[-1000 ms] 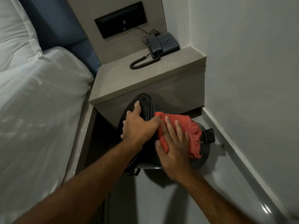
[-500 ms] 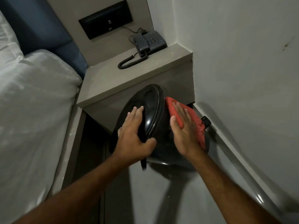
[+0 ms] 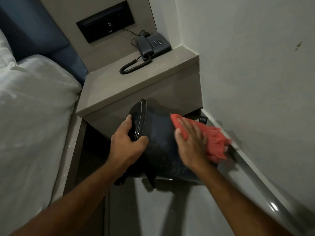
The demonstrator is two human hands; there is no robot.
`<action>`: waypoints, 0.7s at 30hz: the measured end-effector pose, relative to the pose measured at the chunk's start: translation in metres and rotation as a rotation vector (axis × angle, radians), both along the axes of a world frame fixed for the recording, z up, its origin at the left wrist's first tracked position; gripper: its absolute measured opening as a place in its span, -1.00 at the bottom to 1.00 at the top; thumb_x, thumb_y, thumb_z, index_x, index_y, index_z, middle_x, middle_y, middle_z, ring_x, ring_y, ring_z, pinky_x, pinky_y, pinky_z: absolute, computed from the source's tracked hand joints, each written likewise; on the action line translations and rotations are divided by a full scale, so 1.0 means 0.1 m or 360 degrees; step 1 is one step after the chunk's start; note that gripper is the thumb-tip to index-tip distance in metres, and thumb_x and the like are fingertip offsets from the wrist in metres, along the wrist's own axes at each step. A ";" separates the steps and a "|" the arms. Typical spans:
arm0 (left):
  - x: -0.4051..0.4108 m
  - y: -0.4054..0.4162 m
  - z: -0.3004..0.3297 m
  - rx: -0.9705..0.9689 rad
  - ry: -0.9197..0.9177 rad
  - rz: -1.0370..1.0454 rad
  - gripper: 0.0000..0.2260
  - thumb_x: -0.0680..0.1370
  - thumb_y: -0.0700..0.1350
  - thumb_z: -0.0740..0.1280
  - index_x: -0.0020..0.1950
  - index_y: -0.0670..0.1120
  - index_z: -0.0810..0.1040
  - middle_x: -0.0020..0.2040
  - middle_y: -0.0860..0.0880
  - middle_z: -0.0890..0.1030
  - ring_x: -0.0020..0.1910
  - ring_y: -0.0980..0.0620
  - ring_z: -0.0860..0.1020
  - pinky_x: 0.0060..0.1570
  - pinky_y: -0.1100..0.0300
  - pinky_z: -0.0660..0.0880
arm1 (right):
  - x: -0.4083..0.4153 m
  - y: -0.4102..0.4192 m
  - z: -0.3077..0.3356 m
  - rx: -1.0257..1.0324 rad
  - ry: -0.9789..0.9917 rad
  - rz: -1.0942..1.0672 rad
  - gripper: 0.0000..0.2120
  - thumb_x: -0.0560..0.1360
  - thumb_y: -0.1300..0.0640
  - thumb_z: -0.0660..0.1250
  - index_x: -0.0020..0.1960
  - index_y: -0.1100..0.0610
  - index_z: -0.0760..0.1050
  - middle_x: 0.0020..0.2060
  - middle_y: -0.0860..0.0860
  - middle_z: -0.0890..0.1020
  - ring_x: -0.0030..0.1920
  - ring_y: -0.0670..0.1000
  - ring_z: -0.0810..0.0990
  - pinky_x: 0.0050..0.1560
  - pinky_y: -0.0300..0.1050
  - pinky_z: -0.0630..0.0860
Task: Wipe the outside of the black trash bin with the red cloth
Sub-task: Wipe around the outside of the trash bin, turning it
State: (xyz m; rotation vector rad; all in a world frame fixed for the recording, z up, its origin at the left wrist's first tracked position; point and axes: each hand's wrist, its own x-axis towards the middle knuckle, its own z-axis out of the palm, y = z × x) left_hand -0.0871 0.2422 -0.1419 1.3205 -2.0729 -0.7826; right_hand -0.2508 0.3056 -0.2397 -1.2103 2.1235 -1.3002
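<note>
Red cloth [image 3: 214,140] under right hand [image 3: 190,143]

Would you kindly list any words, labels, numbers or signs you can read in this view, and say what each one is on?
No text can be read.
Black wall panel: two small pale marks, too small to read.
Telephone: the keypad buttons show, but their figures are too small to read.
Black trash bin and red cloth: no lettering visible.

grey nightstand [image 3: 136,86] with telephone [image 3: 154,44] between white bed [image 3: 34,116] and wall [image 3: 255,65].
</note>
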 end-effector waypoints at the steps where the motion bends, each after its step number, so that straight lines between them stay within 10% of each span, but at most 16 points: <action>1: -0.03 0.00 0.01 -0.0037 -0.0009 -0.0014 -0.20 0.34 -0.01 0.42 0.55 0.05 0.20 0.06 0.33 0.46 0.03 0.20 0.57 -0.05 0.28 0.58 | 0.19 -0.05 0.15 -0.0177 -0.0011 0.0111 -0.43 0.57 -0.27 -0.10 0.57 -0.24 0.16 0.59 -0.21 0.21 0.59 -0.07 0.06 0.56 0.09 -0.20; 9: 0.11 -0.15 0.08 0.0221 0.0033 -0.0132 -0.11 0.35 -0.02 0.49 0.58 0.13 0.09 0.43 0.06 0.37 0.15 0.07 0.54 0.09 0.08 0.60 | -0.18 0.35 -0.48 -0.0044 0.0341 -0.0078 -0.38 0.58 -0.21 -0.07 0.59 -0.02 0.16 0.58 0.03 0.30 0.57 0.16 0.22 0.54 0.27 0.10; 15: 0.39 -0.26 0.10 0.0073 -0.0751 -0.0857 0.32 0.17 0.16 0.61 0.47 0.31 -0.44 0.58 0.18 -0.34 0.56 0.05 -0.09 0.40 0.13 0.27 | -0.48 0.22 -0.61 0.0165 0.0186 -0.0150 -0.29 0.54 -0.32 -0.21 0.62 -0.08 0.08 0.62 -0.06 0.18 0.62 0.04 0.07 0.58 0.23 -0.03; 18: 0.38 -0.14 0.12 -0.0002 -0.0643 -0.0673 0.10 0.31 0.13 0.44 0.52 0.26 -0.36 0.62 0.06 -0.16 0.54 -0.03 0.09 0.30 0.26 0.42 | -0.36 0.18 -0.45 0.0190 0.0062 -0.0147 -0.35 0.55 -0.26 -0.16 0.62 -0.14 0.06 0.63 -0.15 0.13 0.62 0.00 0.01 0.59 0.20 -0.15; 21: 0.23 -0.05 0.25 -0.0241 -0.0765 -0.0594 -0.03 0.32 0.23 0.31 0.56 0.22 -0.23 0.58 -0.03 0.16 0.47 -0.12 0.33 0.30 -0.15 0.46 | -0.06 0.09 -0.07 -0.0094 -0.0059 0.0032 -0.41 0.56 -0.26 -0.11 0.58 -0.25 0.07 0.61 -0.18 0.15 0.61 -0.02 0.03 0.58 0.21 -0.09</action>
